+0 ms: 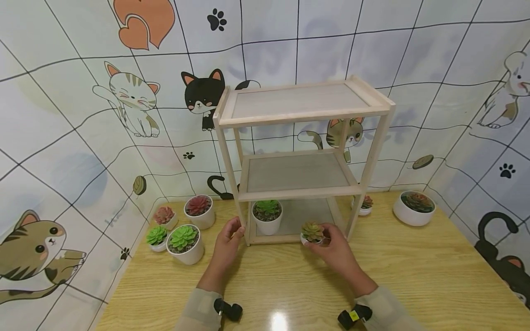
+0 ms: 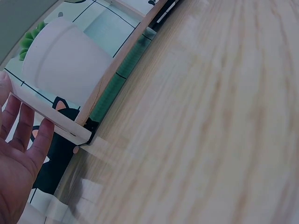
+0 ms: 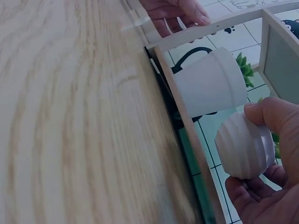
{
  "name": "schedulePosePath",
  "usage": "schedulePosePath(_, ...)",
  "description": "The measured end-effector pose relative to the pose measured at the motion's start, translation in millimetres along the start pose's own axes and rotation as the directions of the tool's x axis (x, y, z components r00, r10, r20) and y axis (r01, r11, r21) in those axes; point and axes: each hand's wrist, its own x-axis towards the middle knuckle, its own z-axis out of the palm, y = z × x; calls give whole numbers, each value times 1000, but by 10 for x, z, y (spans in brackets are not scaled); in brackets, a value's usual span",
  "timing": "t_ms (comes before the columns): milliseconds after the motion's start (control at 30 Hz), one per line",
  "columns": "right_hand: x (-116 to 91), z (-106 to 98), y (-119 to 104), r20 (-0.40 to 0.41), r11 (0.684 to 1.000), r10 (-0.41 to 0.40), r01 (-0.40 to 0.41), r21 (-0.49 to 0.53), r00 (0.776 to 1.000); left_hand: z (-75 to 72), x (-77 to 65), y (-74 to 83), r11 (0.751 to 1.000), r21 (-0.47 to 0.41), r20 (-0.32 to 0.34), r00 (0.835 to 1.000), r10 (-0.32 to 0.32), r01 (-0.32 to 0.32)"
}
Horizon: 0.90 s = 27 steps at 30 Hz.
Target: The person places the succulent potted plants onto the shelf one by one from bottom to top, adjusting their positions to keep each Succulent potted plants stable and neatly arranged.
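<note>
A pale wooden three-tier shelf (image 1: 304, 192) stands on the table. My left hand (image 1: 227, 241) holds its front left post low down; in the left wrist view the fingertips (image 2: 46, 125) lie along the post's edge. My right hand (image 1: 334, 250) grips a small succulent (image 1: 312, 231) in a ribbed white pot (image 3: 243, 147), thumb on one side and fingers on the other. That pot is at the front edge of the bottom tier, toward the right. A bigger white pot with a green succulent (image 1: 267, 216) sits on the bottom tier's left side.
Left of the shelf are a large green succulent (image 1: 185, 243), a small green one (image 1: 157, 236), a pink one (image 1: 164, 216) and a dark red one (image 1: 199, 211). To the right stand a small reddish succulent (image 1: 365, 205) and a wide white bowl planter (image 1: 414, 209). Cat-patterned walls enclose the table.
</note>
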Motion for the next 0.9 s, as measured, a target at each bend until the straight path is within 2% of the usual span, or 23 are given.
schedulePosePath(333, 31, 113, 96, 24, 999, 19, -20, 26, 1000, -8, -9, -2, 1000, 7, -7, 1000, -11, 11)
schedulePosePath(600, 3, 116, 116, -10, 997, 35, -36, -63, 999, 27, -16, -12, 1000, -4, 13, 1000, -10, 10)
schedulePosePath(900, 75, 186, 98, -24, 998, 30, -32, -57, 999, 9, 0, -15, 1000, -16, -10, 1000, -5, 5)
